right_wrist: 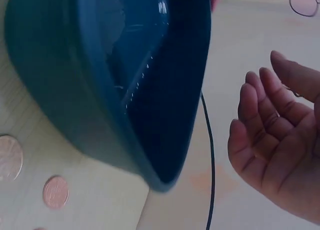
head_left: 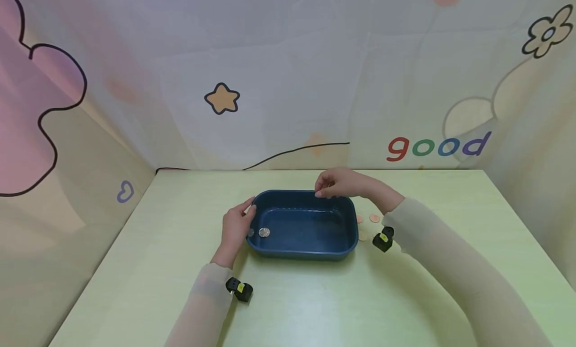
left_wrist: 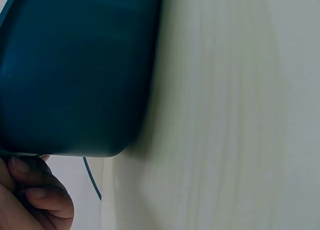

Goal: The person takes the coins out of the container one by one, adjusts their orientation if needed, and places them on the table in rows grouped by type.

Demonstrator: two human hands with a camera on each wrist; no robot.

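A dark blue rectangular basin stands on the table with its opening up. My left hand grips its left end, thumb at the rim; curled fingers show beside that end in the left wrist view. Inside, near the left end, lies a silver coin, with another round coin shape by the wall. Over the far right rim is my right hand. In the right wrist view its fingers are loosely bent, the thumb stands apart from them, and no object shows at the fingertips.
To the right of the basin lie several coins, including a copper one and a yellowish one. A printed cloth hangs behind the pale green table. Small black devices are worn on both wrists.
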